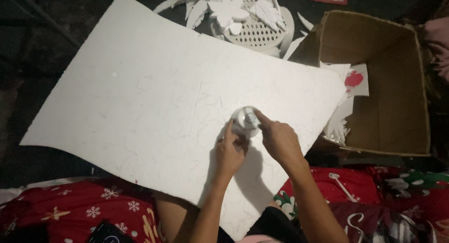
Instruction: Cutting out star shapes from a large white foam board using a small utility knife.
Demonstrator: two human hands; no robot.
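A large white foam sheet [149, 93] lies across my lap and the dark floor, faintly scored with star outlines. On it stands a small white round bottle [245, 119], seen from above. My left hand [230, 152] wraps around the bottle's side. My right hand [278, 138] reaches in from the right, its index finger touching the bottle's cap. Both forearms come up from the bottom of the view.
An open cardboard box [393, 84] sits at right with white cut-outs and a red-marked paper inside. A white basket [257, 30] with foam leaf and flower shapes is at the top. Red patterned fabric [93, 210] covers my legs.
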